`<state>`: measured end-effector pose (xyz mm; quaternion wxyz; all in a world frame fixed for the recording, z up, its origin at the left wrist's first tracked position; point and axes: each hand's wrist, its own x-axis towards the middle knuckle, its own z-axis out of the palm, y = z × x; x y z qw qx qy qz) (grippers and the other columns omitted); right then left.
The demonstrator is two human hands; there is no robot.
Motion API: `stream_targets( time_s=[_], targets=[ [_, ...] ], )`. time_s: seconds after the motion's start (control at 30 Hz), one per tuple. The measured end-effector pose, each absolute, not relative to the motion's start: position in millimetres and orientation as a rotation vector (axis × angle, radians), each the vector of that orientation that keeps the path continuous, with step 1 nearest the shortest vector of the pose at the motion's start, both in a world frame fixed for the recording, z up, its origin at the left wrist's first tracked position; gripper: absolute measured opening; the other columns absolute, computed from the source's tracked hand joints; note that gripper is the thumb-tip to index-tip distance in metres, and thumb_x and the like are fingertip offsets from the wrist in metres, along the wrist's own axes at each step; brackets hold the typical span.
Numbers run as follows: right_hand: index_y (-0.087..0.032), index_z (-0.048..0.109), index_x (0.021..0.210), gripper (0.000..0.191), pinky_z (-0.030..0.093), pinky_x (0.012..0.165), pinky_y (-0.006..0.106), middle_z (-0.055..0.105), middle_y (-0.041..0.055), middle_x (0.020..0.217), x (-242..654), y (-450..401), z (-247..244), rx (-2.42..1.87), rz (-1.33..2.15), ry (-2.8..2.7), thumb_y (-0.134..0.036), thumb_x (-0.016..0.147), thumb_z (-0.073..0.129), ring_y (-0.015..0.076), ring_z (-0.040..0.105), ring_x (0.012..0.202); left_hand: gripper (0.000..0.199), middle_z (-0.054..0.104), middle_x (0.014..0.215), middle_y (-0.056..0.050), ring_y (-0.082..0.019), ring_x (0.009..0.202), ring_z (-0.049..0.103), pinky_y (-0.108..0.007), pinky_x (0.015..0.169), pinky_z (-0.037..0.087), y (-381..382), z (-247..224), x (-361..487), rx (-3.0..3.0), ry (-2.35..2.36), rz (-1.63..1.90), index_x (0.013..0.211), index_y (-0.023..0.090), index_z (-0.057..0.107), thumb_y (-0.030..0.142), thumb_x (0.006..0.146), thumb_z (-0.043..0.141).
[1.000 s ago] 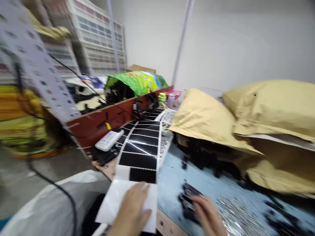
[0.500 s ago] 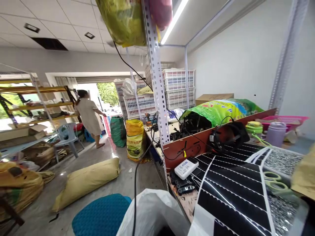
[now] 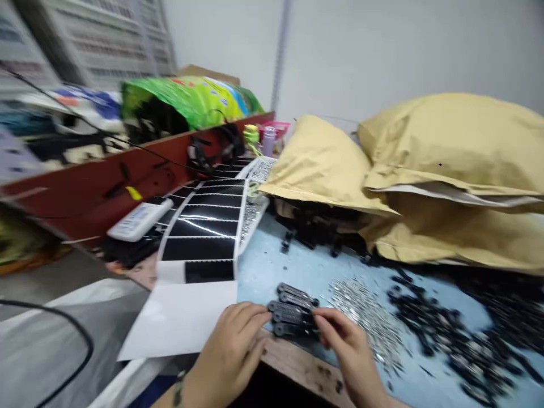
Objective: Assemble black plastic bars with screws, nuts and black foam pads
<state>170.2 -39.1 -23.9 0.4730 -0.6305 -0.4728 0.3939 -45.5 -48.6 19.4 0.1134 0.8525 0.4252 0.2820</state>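
Several long, narrow black plastic pieces (image 3: 293, 310) lie side by side in a small row at the table's near edge. My left hand (image 3: 232, 345) is closed at the left end of the row, its fingertips against the rounded ends. From the other side, my right hand (image 3: 348, 348) pinches the right ends between thumb and forefinger. Just right of the row, small shiny metal bits (image 3: 368, 317) are heaped on the blue tabletop (image 3: 263, 263). Loose black parts (image 3: 450, 334) spread beyond them. A sheet of black label strips (image 3: 204, 226) lies to the left.
Tan sacks (image 3: 323, 158) stand behind the work area, one spilling black parts. A red board (image 3: 97, 181) edges the table at left, with a white box (image 3: 140, 220) beside it. A white bag (image 3: 97, 328) and a black cable (image 3: 83, 323) are at lower left.
My view has swung right and down from the room to the table. Both my hands and the black plastic pieces have come into sight; the person across the room has left view.
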Motion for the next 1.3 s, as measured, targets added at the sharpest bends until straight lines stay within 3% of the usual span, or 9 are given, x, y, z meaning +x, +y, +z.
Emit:
stream_targets(
  time_s=[0.1, 0.37, 0.8, 1.3],
  targets=[
    [-0.018, 0.068, 0.079, 0.025, 0.041, 0.05, 0.024, 0.059, 0.0011, 0.066, 178.8, -52.5, -5.0, -1.491, 1.08, -1.311, -0.042, 0.082, 0.062, 0.0144, 0.054, 0.055, 0.042, 0.057, 0.126, -0.008, -0.025, 0.115, 0.05, -0.042, 0.093, 0.044, -50.2, 1.3, -54.2, 2.651, 1.121, 0.755, 0.131, 0.019, 0.048, 0.012, 0.089, 0.047],
    [-0.019, 0.067, 0.073, 0.018, 0.042, 0.066, 0.026, 0.063, 0.0025, 0.072, 157.9, -42.4, 4.6, -1.535, 0.893, -1.571, -0.023, 0.082, 0.052, 0.0173, 0.059, 0.071, 0.047, 0.053, 0.134, -0.005, -0.025, 0.12, 0.048, -0.044, 0.097, 0.037, -53.5, -8.5, -47.9, 2.844, 1.078, 0.512, 0.135, 0.017, 0.046, 0.011, 0.089, 0.045],
    [-0.019, 0.066, 0.076, 0.018, 0.042, 0.067, 0.026, 0.063, 0.0027, 0.075, 158.2, -41.0, 6.3, -1.567, 0.901, -1.64, -0.02, 0.082, 0.05, 0.0172, 0.059, 0.073, 0.054, 0.05, 0.137, -0.007, -0.023, 0.122, 0.046, -0.04, 0.098, 0.036, -55.1, -8.2, -47.9, 2.806, 1.061, 0.517, 0.141, 0.015, 0.037, 0.007, 0.088, 0.043],
    [-0.02, 0.065, 0.075, 0.018, 0.042, 0.066, 0.027, 0.062, 0.0027, 0.074, 159.0, -40.8, 8.6, -1.562, 0.891, -1.692, -0.021, 0.084, 0.048, 0.0176, 0.059, 0.072, 0.044, 0.059, 0.125, -0.007, -0.023, 0.113, 0.052, -0.042, 0.096, 0.037, -53.5, -0.6, -38.9, 2.671, 1.108, 0.695, 0.133, 0.017, 0.048, 0.012, 0.09, 0.042]
  ],
)
